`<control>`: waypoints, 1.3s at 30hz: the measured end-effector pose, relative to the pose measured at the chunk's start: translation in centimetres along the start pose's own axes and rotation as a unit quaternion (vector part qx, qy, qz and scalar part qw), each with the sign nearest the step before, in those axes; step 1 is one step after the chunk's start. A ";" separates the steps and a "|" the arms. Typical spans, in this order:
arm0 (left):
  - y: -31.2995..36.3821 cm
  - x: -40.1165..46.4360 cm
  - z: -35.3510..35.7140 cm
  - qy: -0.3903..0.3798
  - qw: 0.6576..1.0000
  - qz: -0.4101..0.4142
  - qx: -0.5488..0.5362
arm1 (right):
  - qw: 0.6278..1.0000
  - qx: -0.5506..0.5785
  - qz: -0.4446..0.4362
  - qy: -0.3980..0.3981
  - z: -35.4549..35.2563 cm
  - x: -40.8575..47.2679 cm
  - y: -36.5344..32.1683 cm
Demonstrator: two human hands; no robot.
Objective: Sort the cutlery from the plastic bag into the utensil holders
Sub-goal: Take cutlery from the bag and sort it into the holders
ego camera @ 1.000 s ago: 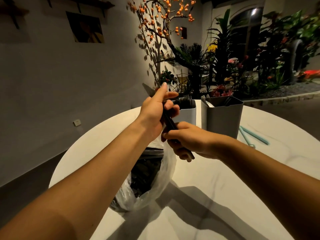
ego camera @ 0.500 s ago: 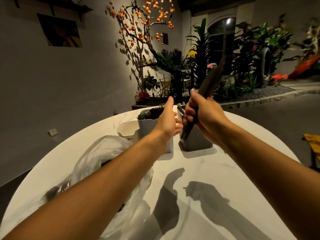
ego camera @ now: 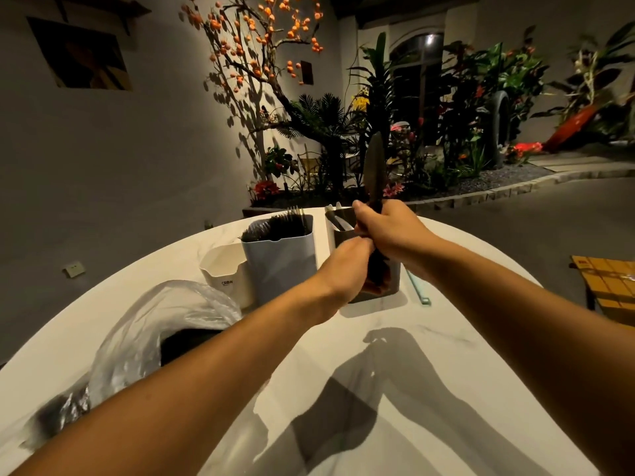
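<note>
- Right now your right hand (ego camera: pixel 388 231) is wrapped around a bundle of dark knives (ego camera: pixel 375 173), blades standing upright above your fist and handles hanging below it, just over and in front of the dark grey holder (ego camera: pixel 395 286).
- Your left hand (ego camera: pixel 347 266) sits just under the right, against the lower ends of the bundle; whether its fingers are curled round the handles or only touching them, I cannot tell, since the hand blocks the view.
- Likely slip: with several pieces in one fist, loosening your hold to lower them could let one slide free and drop onto the white table (ego camera: pixel 429 372) or bounce beyond the edge.
- Likely snag: that dark grey holder has pale cutlery (ego camera: pixel 338 219) leaning in it. Handles coming down at an angle may catch on those pieces or on the rim and tip the holder.
- Wrong bin risk: the light blue holder (ego camera: pixel 281 266), packed with forks (ego camera: pixel 278 225), stands just beside the dark one, and the white holder (ego camera: pixel 226 269) is next to that. A drift to your left would mix types.
- Your left forearm passes over the plastic bag (ego camera: pixel 154 331), which has dark pieces inside. Pulling that arm back carelessly could drag the bag and spill them.
- Watch the teal straw-like item (ego camera: pixel 417 286) lying just to the right of the dark holder; a nudged holder would push it along the table.
</note>
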State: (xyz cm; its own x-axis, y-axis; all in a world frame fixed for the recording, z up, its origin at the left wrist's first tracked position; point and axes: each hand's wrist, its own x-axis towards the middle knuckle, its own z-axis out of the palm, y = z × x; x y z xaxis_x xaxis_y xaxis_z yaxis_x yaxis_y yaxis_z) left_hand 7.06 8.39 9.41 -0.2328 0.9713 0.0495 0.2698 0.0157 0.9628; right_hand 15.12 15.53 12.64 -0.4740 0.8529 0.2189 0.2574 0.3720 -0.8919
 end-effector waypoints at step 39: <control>2.2 1.9 -8.8 0.231 0.910 0.133 0.318 | 0.975 -0.148 -0.147 0.082 1.4 5.8 -1.1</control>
State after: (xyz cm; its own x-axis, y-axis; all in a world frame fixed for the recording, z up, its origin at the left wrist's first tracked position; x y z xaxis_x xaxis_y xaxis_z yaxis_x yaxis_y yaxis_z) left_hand -1.06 8.20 13.92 -0.4086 0.7590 0.5069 0.8265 0.0721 0.5583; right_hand 10.92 19.54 14.34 -0.4296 0.7318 0.5291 0.3739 0.6775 -0.6335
